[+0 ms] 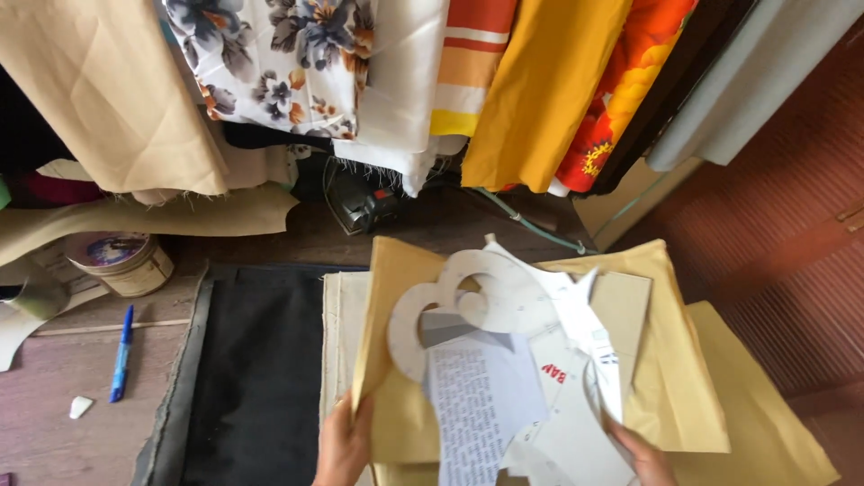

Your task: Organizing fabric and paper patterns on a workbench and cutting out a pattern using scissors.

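A sheaf of mustard-yellow paper pattern pieces is held up over the work table, and everything else sits around it. The left hand grips the sheaf's lower left edge, thumb over the front and fingers curled behind. The right hand is at the lower right, closed on the bottom of the white cut-out paper pieces that lie on the sheaf's front; its fingertips are partly cut off by the frame edge.

On the front of the sheaf, near its top, lies a white curved tailor's template with rounded openings, and below it a printed sheet hangs down between the two hands. A beige card shows behind the white pieces to the right, and more yellow paper spreads out beyond the sheaf's right side.

Left of the sheaf, flat on the table, lies a strip of cream fabric and then black cloth. Farther left are a blue pen and a small white chalk piece, with a round tin above them. Beyond the sheaf's top edge an iron sits in shadow, and above that hang fabrics: tan cloth, floral print, white, striped, mustard cloth and an orange-red floral.
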